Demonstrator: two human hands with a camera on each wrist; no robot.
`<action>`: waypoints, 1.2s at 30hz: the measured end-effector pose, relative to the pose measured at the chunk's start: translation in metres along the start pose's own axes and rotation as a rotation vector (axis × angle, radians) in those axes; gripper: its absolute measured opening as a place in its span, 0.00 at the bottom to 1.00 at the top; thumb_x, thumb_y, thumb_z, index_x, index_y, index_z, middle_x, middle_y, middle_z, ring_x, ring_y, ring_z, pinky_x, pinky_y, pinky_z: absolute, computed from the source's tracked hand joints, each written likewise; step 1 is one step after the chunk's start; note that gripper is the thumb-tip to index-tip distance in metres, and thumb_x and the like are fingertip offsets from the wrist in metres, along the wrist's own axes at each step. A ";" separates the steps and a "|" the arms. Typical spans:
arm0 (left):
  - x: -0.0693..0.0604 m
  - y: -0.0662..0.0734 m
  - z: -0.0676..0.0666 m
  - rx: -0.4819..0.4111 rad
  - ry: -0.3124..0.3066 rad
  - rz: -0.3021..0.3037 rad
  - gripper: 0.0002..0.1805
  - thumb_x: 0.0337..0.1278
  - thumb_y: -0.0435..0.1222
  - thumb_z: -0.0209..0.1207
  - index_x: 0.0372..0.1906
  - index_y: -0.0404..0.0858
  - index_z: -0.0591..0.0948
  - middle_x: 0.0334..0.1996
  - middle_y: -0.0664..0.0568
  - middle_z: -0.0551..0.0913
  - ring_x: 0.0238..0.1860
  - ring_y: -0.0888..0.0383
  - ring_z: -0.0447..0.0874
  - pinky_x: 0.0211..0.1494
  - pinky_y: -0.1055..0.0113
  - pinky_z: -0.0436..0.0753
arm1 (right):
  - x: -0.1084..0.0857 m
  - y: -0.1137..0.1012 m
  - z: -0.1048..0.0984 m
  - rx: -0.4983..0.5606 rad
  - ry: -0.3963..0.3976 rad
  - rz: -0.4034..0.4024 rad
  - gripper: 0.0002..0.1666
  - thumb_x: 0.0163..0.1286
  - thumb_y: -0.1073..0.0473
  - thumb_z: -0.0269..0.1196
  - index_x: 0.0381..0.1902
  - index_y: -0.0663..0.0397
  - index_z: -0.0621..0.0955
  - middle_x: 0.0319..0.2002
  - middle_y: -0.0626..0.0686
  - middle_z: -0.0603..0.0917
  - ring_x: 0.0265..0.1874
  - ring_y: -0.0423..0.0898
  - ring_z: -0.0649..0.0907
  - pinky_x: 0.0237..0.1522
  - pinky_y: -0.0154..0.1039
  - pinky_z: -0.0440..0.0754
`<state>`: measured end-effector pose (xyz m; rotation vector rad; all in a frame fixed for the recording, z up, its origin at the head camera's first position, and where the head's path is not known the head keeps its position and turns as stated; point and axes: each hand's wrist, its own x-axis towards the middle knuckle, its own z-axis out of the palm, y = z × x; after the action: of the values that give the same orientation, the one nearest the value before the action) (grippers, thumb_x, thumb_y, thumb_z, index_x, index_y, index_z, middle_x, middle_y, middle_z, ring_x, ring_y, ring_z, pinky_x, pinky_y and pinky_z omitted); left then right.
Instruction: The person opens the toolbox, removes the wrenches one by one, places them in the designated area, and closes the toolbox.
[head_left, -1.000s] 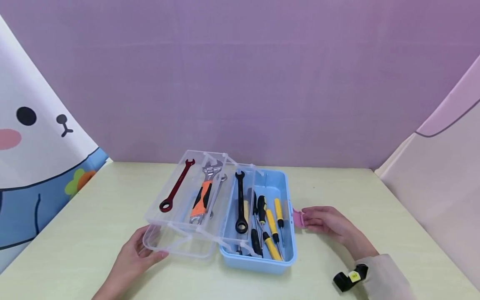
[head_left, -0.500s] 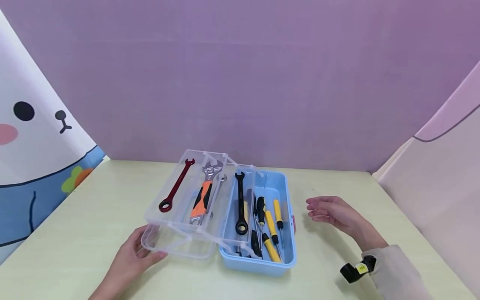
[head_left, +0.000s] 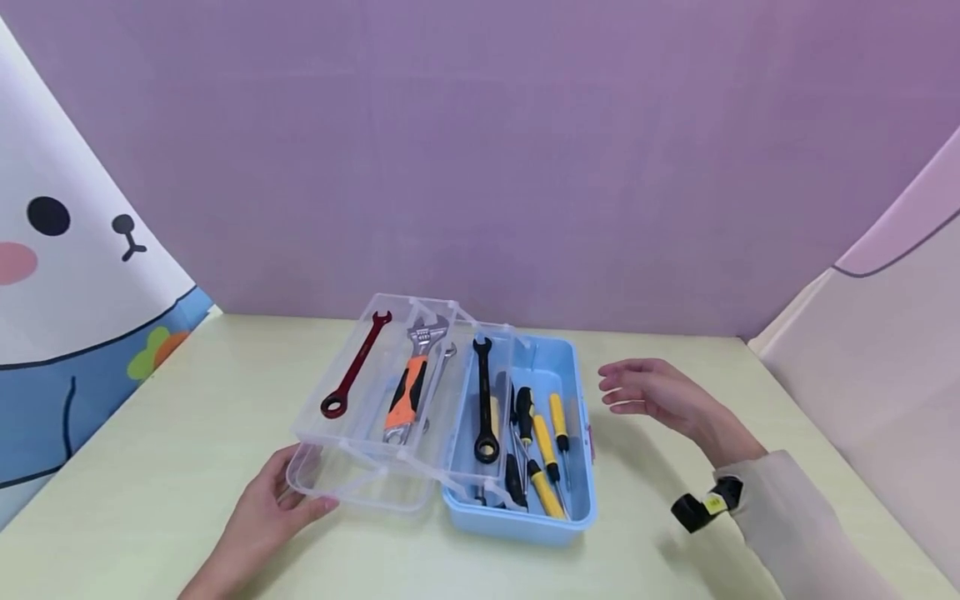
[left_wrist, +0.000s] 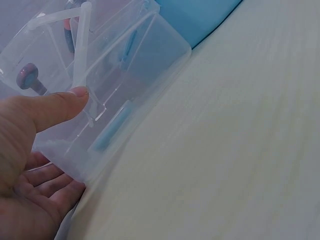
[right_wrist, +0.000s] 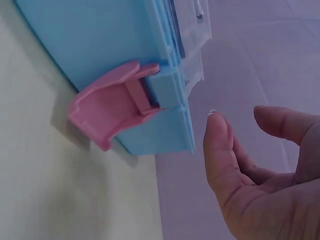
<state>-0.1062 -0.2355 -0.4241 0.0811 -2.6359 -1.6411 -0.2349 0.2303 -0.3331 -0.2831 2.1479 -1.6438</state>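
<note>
A blue toolbox (head_left: 517, 527) stands unfolded on the table. My left hand (head_left: 258, 517) grips the near-left corner of its clear lid (head_left: 360, 496), thumb above and fingers at the outer side. Over the lid, the clear tray holds a dark red wrench (head_left: 356, 367), an orange-handled adjustable wrench (head_left: 408, 387) and a small silver wrench (head_left: 442, 371). A black wrench (head_left: 483, 400) lies in the tray section above the box. Several screwdrivers (head_left: 546, 490) lie inside. Right of the box, my right hand (head_left: 660, 396) hovers with fingers loosely bent, holding nothing. The pink latch (right_wrist: 112, 102) hangs swung outward.
The pale table (head_left: 187, 400) extends to both sides of the toolbox. A purple backdrop (head_left: 480, 167) rises behind it, with printed cloth (head_left: 90, 317) on the left. A black wrist camera (head_left: 705, 507) sits at my right cuff.
My right hand has let go of the pink latch and moved up, away from the box's side. My left hand stays at the lid's corner.
</note>
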 end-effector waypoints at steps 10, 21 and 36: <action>0.000 0.001 0.000 -0.041 -0.019 -0.010 0.42 0.50 0.33 0.68 0.67 0.29 0.58 0.66 0.28 0.64 0.65 0.34 0.65 0.56 0.65 0.82 | 0.014 -0.028 0.013 -0.034 -0.013 0.011 0.29 0.72 0.60 0.53 0.63 0.77 0.62 0.40 0.50 0.82 0.39 0.43 0.84 0.48 0.38 0.86; -0.001 0.002 -0.001 -0.044 -0.027 -0.033 0.42 0.50 0.33 0.68 0.67 0.29 0.58 0.66 0.29 0.63 0.66 0.34 0.64 0.55 0.65 0.82 | 0.030 -0.051 0.034 -0.139 0.000 0.035 0.26 0.73 0.57 0.52 0.61 0.71 0.67 0.47 0.59 0.79 0.39 0.44 0.84 0.52 0.44 0.84; -0.001 0.003 -0.003 -0.029 -0.053 -0.042 0.43 0.52 0.34 0.67 0.68 0.29 0.56 0.68 0.29 0.60 0.67 0.34 0.62 0.56 0.65 0.82 | 0.054 -0.081 0.069 -0.213 0.016 0.059 0.21 0.72 0.57 0.55 0.55 0.67 0.74 0.47 0.61 0.80 0.38 0.48 0.84 0.48 0.45 0.86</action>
<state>-0.1050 -0.2366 -0.4206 0.0946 -2.6662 -1.7170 -0.2599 0.1253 -0.2812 -0.2676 2.3236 -1.3909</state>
